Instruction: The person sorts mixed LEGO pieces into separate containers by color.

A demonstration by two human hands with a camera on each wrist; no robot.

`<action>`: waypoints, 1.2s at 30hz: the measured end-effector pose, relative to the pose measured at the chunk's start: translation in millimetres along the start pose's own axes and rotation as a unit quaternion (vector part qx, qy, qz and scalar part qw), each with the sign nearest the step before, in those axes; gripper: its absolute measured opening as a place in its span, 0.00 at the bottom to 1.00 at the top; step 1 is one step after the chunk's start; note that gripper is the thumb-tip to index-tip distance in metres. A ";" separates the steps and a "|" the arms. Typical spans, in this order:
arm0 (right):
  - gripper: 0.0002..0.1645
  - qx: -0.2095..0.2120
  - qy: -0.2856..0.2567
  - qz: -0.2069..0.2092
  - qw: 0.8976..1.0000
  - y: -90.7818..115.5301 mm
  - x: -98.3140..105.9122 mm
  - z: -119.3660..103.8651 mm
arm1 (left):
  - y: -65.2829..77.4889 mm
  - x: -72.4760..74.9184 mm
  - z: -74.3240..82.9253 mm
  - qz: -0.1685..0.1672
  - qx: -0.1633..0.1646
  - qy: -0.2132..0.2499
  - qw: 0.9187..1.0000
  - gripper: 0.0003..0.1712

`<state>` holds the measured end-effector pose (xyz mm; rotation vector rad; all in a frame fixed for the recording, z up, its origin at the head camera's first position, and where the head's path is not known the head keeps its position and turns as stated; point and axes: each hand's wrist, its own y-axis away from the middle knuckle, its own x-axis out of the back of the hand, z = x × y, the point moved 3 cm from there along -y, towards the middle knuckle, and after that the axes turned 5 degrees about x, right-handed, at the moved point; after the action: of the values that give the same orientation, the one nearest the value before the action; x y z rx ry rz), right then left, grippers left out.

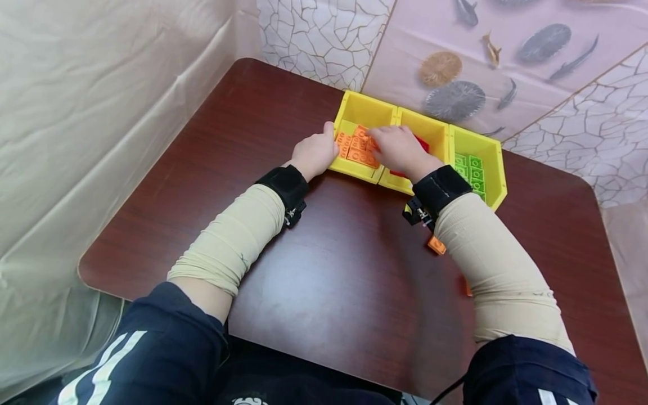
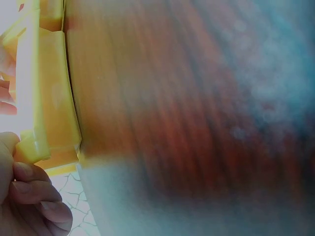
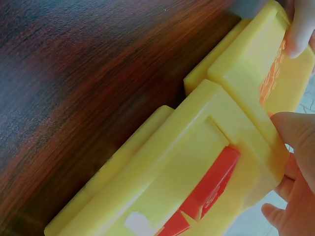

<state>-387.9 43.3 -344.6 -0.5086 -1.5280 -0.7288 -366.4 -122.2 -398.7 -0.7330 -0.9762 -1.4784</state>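
A yellow three-part bin (image 1: 360, 175) stands near the back edge of the table. My left hand (image 1: 315, 152) grips its left end wall, thumb at the rim and fingers curled against the outside, as the left wrist view shows (image 2: 37, 196). Orange toy bricks (image 1: 361, 156) lie in the left compartment. Over the divider between the left and middle compartments, my right hand (image 1: 400, 149) pinches the yellow wall, with thumb and fingers on either side (image 3: 300, 147). Red bricks (image 3: 211, 184) in the middle compartment are partly hidden by that hand in the head view.
Green bricks (image 1: 476, 171) fill part of the right compartment. On the brown table (image 1: 314, 270), a loose orange brick (image 1: 436, 245) lies by my right forearm, and another orange piece (image 1: 468, 288) shows partly beneath it. A patterned wall (image 1: 324, 39) rises behind the bin.
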 end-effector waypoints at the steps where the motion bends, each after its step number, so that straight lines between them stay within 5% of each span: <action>1: 0.27 -0.002 0.002 -0.007 1.000 0.8 0.1 0.1 | 0.3 -0.1 0.7 0.000 -0.001 0.002 1.000 0.28; 8: 0.29 0.009 -0.007 -0.020 1.000 10.7 -1.2 -0.5 | 0.9 -0.6 1.6 -0.009 0.004 0.008 1.000 0.28; 20: 0.29 0.060 -0.030 0.101 0.993 84.2 1.1 26.9 | 1.3 2.5 5.2 -0.017 0.013 0.010 1.000 0.32; 24: 0.29 0.008 -0.035 0.136 0.990 127.8 0.7 55.1 | 6.1 2.9 6.9 -0.026 0.014 0.014 0.999 0.33; 29: 0.23 -0.146 -0.063 0.146 0.976 196.7 -5.5 102.2 | 8.8 1.8 12.6 -0.029 0.014 0.020 0.999 0.33; 32: 0.21 -0.219 -0.108 0.120 0.962 233.2 -17.5 127.8 | 7.4 0.1 13.6 -0.033 0.017 0.020 0.999 0.33; 36: 0.28 -0.234 -0.161 0.041 0.958 263.3 -44.7 151.4 | 5.2 -1.8 14.0 -0.039 0.016 0.018 0.999 0.33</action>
<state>-305.7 339.1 -349.8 -1.0835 -1.6194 -0.9846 -362.2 -108.9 -392.9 -0.6498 -1.0083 -1.5349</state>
